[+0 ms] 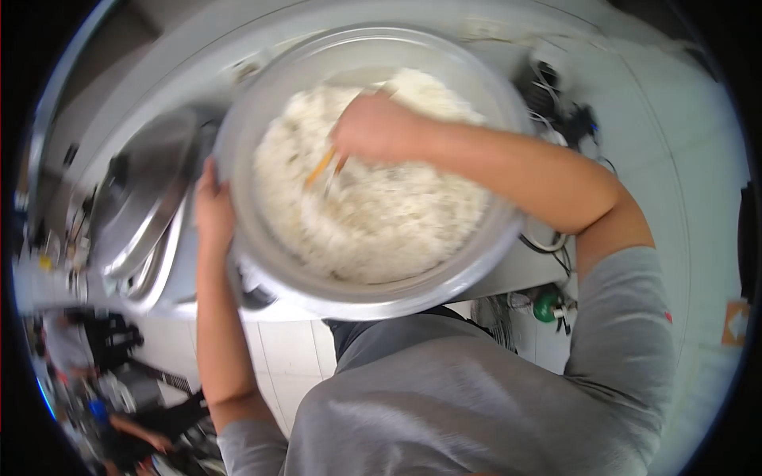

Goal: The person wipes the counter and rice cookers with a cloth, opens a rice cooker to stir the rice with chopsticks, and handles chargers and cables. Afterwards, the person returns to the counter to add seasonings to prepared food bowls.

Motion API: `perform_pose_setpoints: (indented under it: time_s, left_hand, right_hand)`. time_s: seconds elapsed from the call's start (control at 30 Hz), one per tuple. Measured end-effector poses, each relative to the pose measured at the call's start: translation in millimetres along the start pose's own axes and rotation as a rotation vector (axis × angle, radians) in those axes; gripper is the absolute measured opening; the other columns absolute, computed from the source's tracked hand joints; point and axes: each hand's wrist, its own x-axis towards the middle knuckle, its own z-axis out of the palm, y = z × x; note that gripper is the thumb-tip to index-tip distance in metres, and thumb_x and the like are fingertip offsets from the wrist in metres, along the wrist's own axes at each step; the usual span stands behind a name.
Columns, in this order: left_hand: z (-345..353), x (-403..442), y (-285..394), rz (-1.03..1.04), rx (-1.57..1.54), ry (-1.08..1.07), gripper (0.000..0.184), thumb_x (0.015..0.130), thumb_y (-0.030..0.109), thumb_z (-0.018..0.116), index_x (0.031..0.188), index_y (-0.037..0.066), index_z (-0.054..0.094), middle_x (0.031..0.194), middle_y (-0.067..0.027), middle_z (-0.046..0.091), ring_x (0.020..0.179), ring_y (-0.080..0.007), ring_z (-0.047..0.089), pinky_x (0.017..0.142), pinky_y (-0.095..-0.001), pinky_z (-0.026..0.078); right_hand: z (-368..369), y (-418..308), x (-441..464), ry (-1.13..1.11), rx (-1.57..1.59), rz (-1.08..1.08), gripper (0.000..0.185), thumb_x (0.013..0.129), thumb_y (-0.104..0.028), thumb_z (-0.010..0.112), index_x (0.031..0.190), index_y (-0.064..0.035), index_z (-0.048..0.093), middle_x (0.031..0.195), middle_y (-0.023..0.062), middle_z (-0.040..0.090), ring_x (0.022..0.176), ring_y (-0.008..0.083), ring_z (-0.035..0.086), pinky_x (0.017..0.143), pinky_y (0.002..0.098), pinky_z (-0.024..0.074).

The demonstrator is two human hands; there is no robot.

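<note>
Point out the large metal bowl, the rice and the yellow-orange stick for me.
Large metal bowl (381, 306): head view, on its near rim.
Rice (397, 218): head view, near the middle of its surface.
Yellow-orange stick (321, 167): head view, on the length showing below the right hand (375, 127).

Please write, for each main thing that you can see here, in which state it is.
Bowl: uncovered, holding much rice.
Rice: loose, spread unevenly.
Orange utensil: held, slanted; lower end blurred.
Right hand: closed around the utensil, above the rice.
Left hand: against the bowl's outer side; grip unclear.
Metal lid: off the bowl, tilted.
</note>
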Motion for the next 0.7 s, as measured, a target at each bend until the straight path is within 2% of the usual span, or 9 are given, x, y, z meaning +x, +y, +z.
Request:
perform_pose_setpoints:
  time_s: [0.03,0.1,0.23,0.3,0.43,0.5,0.57,0.63,0.7]
  left_hand:
    - [3,3,-2,-0.009,-0.056,0.017,0.052,0.088,0.006,0.046,0.138,-0.003,0.037,0.139,-0.0242,0.041,0.129,-0.0307,0.041,0.106,-0.0338,0.031]
    - [4,3,9,-0.035,-0.116,0.032,0.052,0.088,0.007,0.047,0.138,-0.003,0.037,0.137,-0.025,0.043,0.127,-0.032,0.043,0.105,-0.0337,0.032]
    - [-2,5,16,-0.085,-0.154,0.026,0.052,0.088,0.007,0.047,0.138,-0.004,0.036,0.137,-0.0249,0.043,0.128,-0.0316,0.042,0.106,-0.0334,0.031]
    - [3,1,6,-0.067,-0.161,0.022,0.052,0.089,0.007,0.047,0.138,-0.005,0.035,0.138,-0.0243,0.042,0.13,-0.0304,0.041,0.107,-0.0332,0.03]
    - [18,15,-23,-0.023,-0.28,-0.043,0.053,0.09,0.005,0.044,0.14,-0.005,0.031,0.144,-0.0206,0.036,0.134,-0.026,0.034,0.109,-0.0325,0.027]
    - [4,9,-7,-0.054,-0.269,-0.081,0.052,0.09,0.006,0.045,0.14,-0.004,0.032,0.143,-0.0198,0.038,0.133,-0.0253,0.036,0.108,-0.0315,0.027]
    - [-2,14,-15,-0.029,-0.222,-0.071,0.052,0.09,0.007,0.046,0.14,-0.002,0.035,0.141,-0.0197,0.04,0.13,-0.0251,0.039,0.106,-0.031,0.029]
    - [-3,16,-26,-0.002,-0.162,-0.066,0.052,0.09,0.008,0.047,0.14,0.001,0.037,0.14,-0.0202,0.042,0.128,-0.0254,0.042,0.105,-0.031,0.03]
    - [-6,19,-28,-0.028,-0.098,-0.083,0.052,0.089,0.008,0.047,0.14,0.003,0.037,0.139,-0.0205,0.043,0.126,-0.0258,0.044,0.105,-0.031,0.031]
  right_hand:
    - [5,20,13,0.068,-0.078,0.101,0.009,0.069,-0.018,0.066,0.069,-0.0096,0.064,0.063,0.0103,0.062,0.063,0.0301,0.063,0.056,0.0424,0.0501]
    - [3,32,45,-0.056,-0.238,0.274,0.006,0.069,-0.013,0.064,0.073,-0.0133,0.068,0.071,0.0079,0.066,0.069,0.0262,0.064,0.06,0.0419,0.0501]
    - [30,-11,86,-0.042,-0.2,0.135,0.005,0.068,-0.011,0.063,0.07,-0.0116,0.068,0.069,0.0079,0.066,0.069,0.0251,0.065,0.06,0.0405,0.0502]
    - [35,-28,71,-0.126,-0.19,0.024,0.005,0.066,-0.011,0.063,0.067,-0.0105,0.067,0.068,0.0085,0.065,0.068,0.0259,0.065,0.059,0.0398,0.0503]
    - [25,-63,9,0.046,-0.142,-0.205,0.007,0.06,-0.014,0.065,0.063,-0.0085,0.066,0.063,0.0102,0.063,0.059,0.0292,0.063,0.06,0.0443,0.0526]
    - [2,-86,-24,-0.14,0.03,0.009,0.007,0.061,-0.015,0.065,0.06,-0.0091,0.066,0.061,0.0089,0.061,0.072,0.0288,0.063,0.072,0.0446,0.0526]
    - [-17,-93,-59,-0.054,-0.096,-0.019,0.012,0.07,-0.016,0.063,0.076,-0.0076,0.07,0.076,0.0101,0.065,0.093,0.0266,0.061,0.088,0.0441,0.0478]
    - [-43,-88,-102,0.431,0.142,0.144,0.021,0.081,-0.016,0.06,0.098,-0.0051,0.067,0.095,0.0114,0.064,0.108,0.0257,0.054,0.097,0.0415,0.0417]
    - [-50,-67,-173,0.893,0.505,0.562,0.025,0.087,-0.01,0.057,0.111,-0.0047,0.059,0.108,0.0096,0.062,0.103,0.0223,0.057,0.094,0.036,0.044]
